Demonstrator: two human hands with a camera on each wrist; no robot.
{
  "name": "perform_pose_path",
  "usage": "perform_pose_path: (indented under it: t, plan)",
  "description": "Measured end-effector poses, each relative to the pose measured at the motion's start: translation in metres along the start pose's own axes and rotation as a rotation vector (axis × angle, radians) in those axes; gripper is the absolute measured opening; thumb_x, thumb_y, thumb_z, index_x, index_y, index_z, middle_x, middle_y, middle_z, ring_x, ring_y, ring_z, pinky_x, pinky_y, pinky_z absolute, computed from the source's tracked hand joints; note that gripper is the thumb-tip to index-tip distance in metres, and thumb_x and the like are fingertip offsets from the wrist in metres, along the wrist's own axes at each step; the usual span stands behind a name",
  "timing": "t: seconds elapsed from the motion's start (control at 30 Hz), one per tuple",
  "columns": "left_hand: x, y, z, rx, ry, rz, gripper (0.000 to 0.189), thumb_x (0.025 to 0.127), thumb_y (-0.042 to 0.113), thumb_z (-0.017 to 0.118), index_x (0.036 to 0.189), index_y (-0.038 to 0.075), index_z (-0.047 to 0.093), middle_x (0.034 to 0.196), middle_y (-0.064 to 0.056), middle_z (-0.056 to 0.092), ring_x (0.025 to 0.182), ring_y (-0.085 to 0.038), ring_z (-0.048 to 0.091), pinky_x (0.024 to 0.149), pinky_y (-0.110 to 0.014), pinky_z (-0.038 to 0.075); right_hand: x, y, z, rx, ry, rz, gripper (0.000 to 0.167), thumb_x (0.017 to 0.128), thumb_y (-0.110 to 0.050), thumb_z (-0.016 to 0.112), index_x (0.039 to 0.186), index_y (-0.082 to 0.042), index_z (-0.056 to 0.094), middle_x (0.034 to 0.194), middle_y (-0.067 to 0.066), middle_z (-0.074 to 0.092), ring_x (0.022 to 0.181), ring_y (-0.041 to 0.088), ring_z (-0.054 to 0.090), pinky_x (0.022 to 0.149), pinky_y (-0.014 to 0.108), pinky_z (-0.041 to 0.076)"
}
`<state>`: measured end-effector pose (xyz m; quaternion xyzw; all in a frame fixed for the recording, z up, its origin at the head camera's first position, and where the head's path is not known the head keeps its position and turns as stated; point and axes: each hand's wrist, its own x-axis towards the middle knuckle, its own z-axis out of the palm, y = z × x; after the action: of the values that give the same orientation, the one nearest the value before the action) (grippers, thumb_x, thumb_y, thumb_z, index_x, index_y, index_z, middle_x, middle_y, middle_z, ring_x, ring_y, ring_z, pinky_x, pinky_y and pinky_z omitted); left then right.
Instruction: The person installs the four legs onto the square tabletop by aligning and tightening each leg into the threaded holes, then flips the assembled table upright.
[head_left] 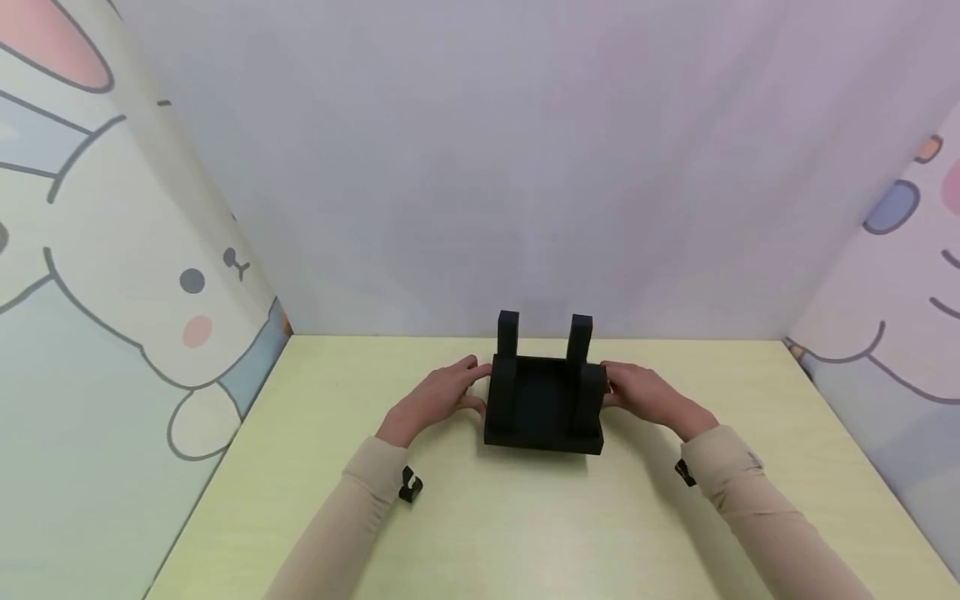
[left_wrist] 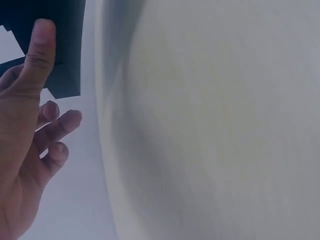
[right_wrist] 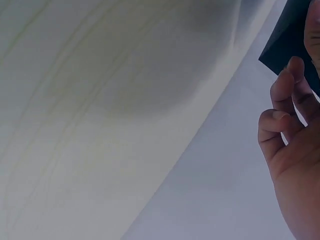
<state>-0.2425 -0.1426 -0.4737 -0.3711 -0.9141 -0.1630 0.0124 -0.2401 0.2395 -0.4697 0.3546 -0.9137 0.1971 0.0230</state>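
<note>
A black shallow tray-like stand (head_left: 542, 404) with several upright posts, two of them rising above its back edge, is between both hands in the head view. At its left side, my left hand (head_left: 438, 396) grips it with thumb and index finger. In the left wrist view, the left thumb (left_wrist: 41, 47) lies against the dark side of the stand (left_wrist: 68, 75), while other fingers curl loosely off it. My right hand (head_left: 645, 393) grips the opposite side. A dark corner of the stand (right_wrist: 282, 47) shows beside the right hand's fingers (right_wrist: 280, 90); its fingertips are partly hidden.
Pale yellow tabletop (head_left: 540, 533) extends around the stand. Behind it hangs a plain whitish backdrop (head_left: 525, 183). Cartoon-printed panels stand at the left (head_left: 127, 275) and right (head_left: 900, 333). A black strap piece (head_left: 410, 484) shows at the left cuff, another (head_left: 685, 472) at the right.
</note>
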Motion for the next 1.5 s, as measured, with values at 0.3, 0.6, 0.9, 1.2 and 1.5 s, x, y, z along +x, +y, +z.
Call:
perform_pose_path:
  t: [0.3, 0.6, 0.9, 1.2, 1.5]
  plan:
    - [0.002, 0.007, -0.019, -0.176, -0.039, -0.055, 0.035, 0.100, 0.028, 0.063, 0.131, 0.014, 0.053, 0.087, 0.001, 0.046, 0.077, -0.010, 0.042, 0.069, -0.025, 0.035, -0.005, 0.001, -0.012, 0.179, 0.016, -0.082, 0.021, 0.097, -0.009, 0.066, 0.115, -0.019, 0.060, 0.093, -0.007, 0.059, 0.083, 0.000, 0.052, 0.073, 0.025, 0.046]
    - [0.015, 0.014, -0.039, -0.239, 0.049, -0.031, 0.041, 0.100, 0.044, 0.046, 0.121, 0.012, 0.061, 0.099, -0.003, 0.061, 0.087, -0.014, 0.052, 0.080, -0.031, 0.044, 0.001, -0.011, -0.031, 0.262, 0.066, -0.044, 0.023, 0.106, -0.019, 0.051, 0.125, -0.007, 0.055, 0.094, 0.008, 0.061, 0.077, 0.003, 0.051, 0.068, 0.027, 0.045]
    - [0.022, 0.018, -0.046, -0.316, 0.115, -0.042, 0.089, 0.086, 0.078, 0.012, 0.103, 0.004, 0.058, 0.088, -0.010, 0.059, 0.080, -0.016, 0.050, 0.077, -0.030, 0.041, 0.006, -0.017, -0.032, 0.289, 0.078, 0.036, 0.030, 0.111, -0.025, 0.036, 0.127, -0.006, 0.053, 0.081, 0.001, 0.054, 0.072, 0.004, 0.050, 0.067, 0.027, 0.044]
    - [0.028, 0.025, -0.051, -0.534, 0.089, -0.145, 0.090, 0.083, 0.084, 0.015, 0.102, 0.004, 0.051, 0.082, -0.003, 0.043, 0.082, -0.018, 0.050, 0.079, -0.034, 0.045, 0.008, -0.027, -0.041, 0.352, 0.076, 0.119, 0.032, 0.113, -0.027, 0.026, 0.120, -0.009, 0.052, 0.081, 0.007, 0.052, 0.073, 0.016, 0.050, 0.070, 0.029, 0.041]
    - [0.030, 0.027, -0.056, -0.644, 0.040, -0.295, 0.071, 0.101, 0.068, 0.023, 0.098, 0.007, 0.058, 0.104, -0.011, 0.061, 0.105, -0.025, 0.065, 0.097, -0.042, 0.052, 0.017, -0.032, -0.040, 0.396, 0.114, 0.256, 0.039, 0.113, -0.033, 0.025, 0.102, -0.007, 0.052, 0.090, 0.016, 0.054, 0.081, 0.019, 0.051, 0.077, 0.030, 0.041]
